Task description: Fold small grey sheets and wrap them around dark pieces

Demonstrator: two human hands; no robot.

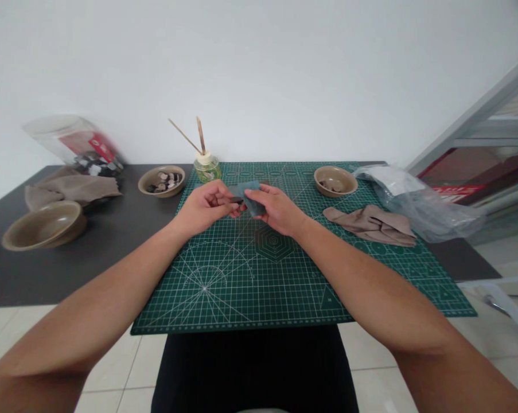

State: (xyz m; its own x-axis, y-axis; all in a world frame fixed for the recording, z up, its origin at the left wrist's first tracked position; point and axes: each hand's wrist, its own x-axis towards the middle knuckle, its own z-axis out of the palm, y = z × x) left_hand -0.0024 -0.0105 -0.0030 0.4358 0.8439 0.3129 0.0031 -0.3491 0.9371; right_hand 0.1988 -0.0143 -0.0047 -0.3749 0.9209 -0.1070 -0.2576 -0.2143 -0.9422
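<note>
Over the green cutting mat (250,287), my left hand (207,207) pinches a small dark, flat piece (236,200) between thumb and fingers. Its exact kind is too small to make out. My right hand (276,207) grips a thin, folded blue-grey sheet (253,207), its thumb pressed on top. The sheet is right beside the dark piece; whether they touch I cannot tell. Both hands are close together near the mat's middle. Fingers partly hide both things.
Bowls with small dark and pale pieces stand left (162,193) and right (336,192). Further left are a larger bowl (47,235), a brown cloth (80,188) and a bag (86,143). A reed diffuser (207,169) stands behind. Another cloth (373,225) and clear plastic (431,212) lie right.
</note>
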